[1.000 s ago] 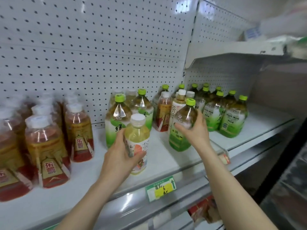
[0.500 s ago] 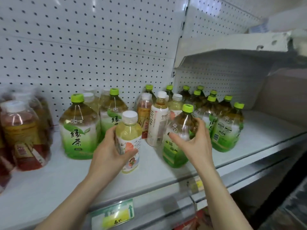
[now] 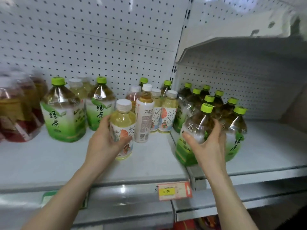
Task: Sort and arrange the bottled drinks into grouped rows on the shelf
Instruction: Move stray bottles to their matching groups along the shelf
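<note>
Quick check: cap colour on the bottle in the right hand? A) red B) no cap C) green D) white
C: the right hand grips the green tea bottle, whose cap is lime green; the white-capped bottle is in the left hand.

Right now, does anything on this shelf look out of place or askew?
Yes. Two large green tea bottles stand left of the white-capped tea bottles, cut off from the green-capped group on the right, and pale white-capped bottles sit behind them. The groups are mixed. No spill or damage shows.
</note>
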A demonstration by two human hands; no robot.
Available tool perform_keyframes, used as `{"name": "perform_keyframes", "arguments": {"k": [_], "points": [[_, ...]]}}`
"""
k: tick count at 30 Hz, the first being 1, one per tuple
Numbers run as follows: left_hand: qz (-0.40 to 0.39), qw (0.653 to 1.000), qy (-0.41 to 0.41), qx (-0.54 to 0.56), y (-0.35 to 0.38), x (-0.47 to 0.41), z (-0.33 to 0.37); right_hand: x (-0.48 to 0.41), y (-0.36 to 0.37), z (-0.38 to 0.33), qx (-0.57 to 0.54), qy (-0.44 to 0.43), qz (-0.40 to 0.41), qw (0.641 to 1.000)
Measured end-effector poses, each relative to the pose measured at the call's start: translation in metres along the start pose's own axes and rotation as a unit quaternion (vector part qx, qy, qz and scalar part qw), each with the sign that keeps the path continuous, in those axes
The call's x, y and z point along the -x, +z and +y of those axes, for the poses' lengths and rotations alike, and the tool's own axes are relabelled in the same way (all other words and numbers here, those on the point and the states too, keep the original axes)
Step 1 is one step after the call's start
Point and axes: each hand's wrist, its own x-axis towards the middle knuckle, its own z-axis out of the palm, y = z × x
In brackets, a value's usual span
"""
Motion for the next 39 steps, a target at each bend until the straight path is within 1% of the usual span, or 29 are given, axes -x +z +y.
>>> {"name": "perform_keyframes", "arguments": {"k": [1, 2, 4, 5, 6, 7, 8, 9, 11, 13, 14, 16, 18, 20, 22, 24, 27, 31, 35, 39], "points": [[0.001, 1.000, 0.001, -0.003, -0.001, 0.000, 0.000, 0.005, -0.001, -0.005, 0.021, -0.019, 0.026, 0.999], [0.002, 1.000, 0.004, -0.005, -0.002, 0.001, -0.001, 0.011, -0.001, -0.012, 0.038, -0.056, 0.065, 0.996], [0.000, 1.000, 0.009, -0.009, -0.004, -0.001, -0.002, 0.018, 0.005, -0.035, 0.033, -0.158, 0.134, 0.978], [-0.003, 1.000, 0.008, -0.010, -0.005, -0.003, -0.003, 0.016, 0.013, -0.048, 0.022, -0.207, 0.137, 0.969], [-0.005, 1.000, 0.007, -0.009, -0.006, -0.005, -0.003, 0.010, 0.023, -0.062, 0.012, -0.237, 0.113, 0.965], [-0.010, 1.000, 0.006, -0.008, -0.007, -0.007, -0.003, 0.000, 0.036, -0.076, 0.004, -0.241, 0.073, 0.968], [-0.016, 1.000, 0.004, -0.005, -0.008, -0.009, -0.003, -0.014, 0.050, -0.088, 0.001, -0.219, 0.029, 0.975], [-0.025, 1.000, 0.002, 0.000, -0.009, -0.011, -0.003, -0.032, 0.063, -0.097, -0.005, -0.176, -0.003, 0.984], [-0.042, 0.999, 0.003, 0.008, -0.012, -0.014, -0.005, -0.070, 0.088, -0.107, -0.034, -0.055, -0.040, 0.997], [-0.056, 0.998, -0.002, 0.013, -0.015, -0.015, -0.007, -0.099, 0.105, -0.106, -0.073, 0.039, -0.051, 0.995], [-0.063, 0.998, -0.009, 0.017, -0.016, -0.016, -0.008, -0.108, 0.112, -0.103, -0.085, 0.062, -0.046, 0.993], [-0.074, 0.997, -0.021, 0.025, -0.019, -0.018, -0.010, -0.113, 0.120, -0.096, -0.097, 0.069, -0.019, 0.993], [-0.077, 0.996, -0.028, 0.032, -0.019, -0.019, -0.010, -0.108, 0.120, -0.089, -0.067, 0.048, 0.007, 0.997], [-0.072, 0.996, -0.032, 0.034, -0.019, -0.019, -0.010, -0.097, 0.113, -0.085, -0.003, 0.013, 0.025, 1.000], [-0.060, 0.997, -0.030, 0.028, -0.018, -0.018, -0.008, -0.078, 0.103, -0.084, 0.042, -0.041, 0.030, 0.998], [-0.045, 0.998, -0.026, 0.017, -0.018, -0.016, -0.005, -0.051, 0.090, -0.087, 0.047, -0.094, 0.026, 0.994], [-0.030, 0.999, -0.021, 0.005, -0.021, -0.009, -0.001, -0.006, 0.073, -0.097, 0.023, -0.162, 0.011, 0.986], [-0.002, 0.999, -0.018, -0.028, -0.040, 0.007, -0.001, 0.028, 0.067, -0.118, -0.033, -0.232, -0.042, 0.971], [0.054, 0.995, -0.017, -0.086, -0.078, 0.024, -0.014, 0.033, 0.082, -0.138, -0.106, -0.250, -0.095, 0.958], [0.112, 0.984, -0.048, -0.133, -0.125, 0.028, -0.034, 0.038, 0.108, -0.162, -0.144, -0.282, -0.118, 0.941]]}}
